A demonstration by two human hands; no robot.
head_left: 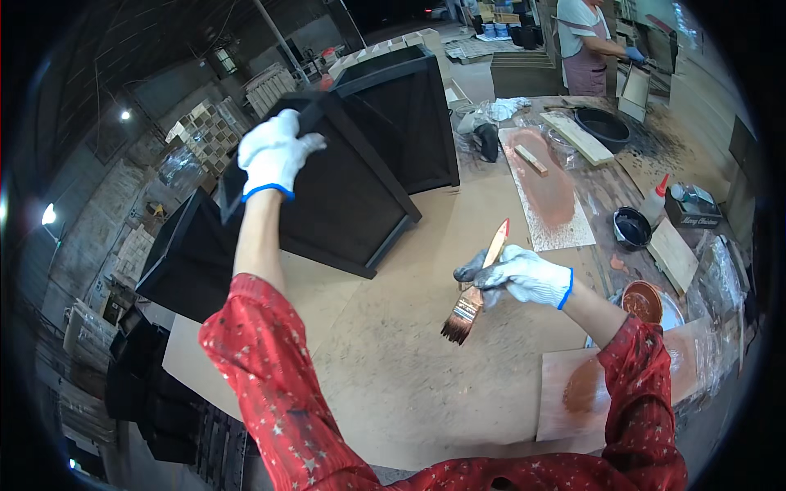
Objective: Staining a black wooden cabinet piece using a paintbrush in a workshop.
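Note:
My left hand (273, 152), in a white glove with a blue cuff, is at the upper rim of a black tapered wooden box (348, 192), its fingers closed over the edge. My right hand (524, 277) wears a matching glove with dark-stained fingertips. It grips a paintbrush (468, 304) by its wooden handle, dark bristles pointing down and the red handle tip up. The bristles hang over the brown sheet-covered table (409, 368), apart from the box.
More black boxes (409, 123) (184, 258) stand behind and left. Right lie a paint-smeared board (548, 188), a black pot (632, 227), a red-tipped bottle (655, 198), a reddish-brown paint cup (643, 303) and a black basin (602, 127). Another person (585, 49) handles a wooden piece far right.

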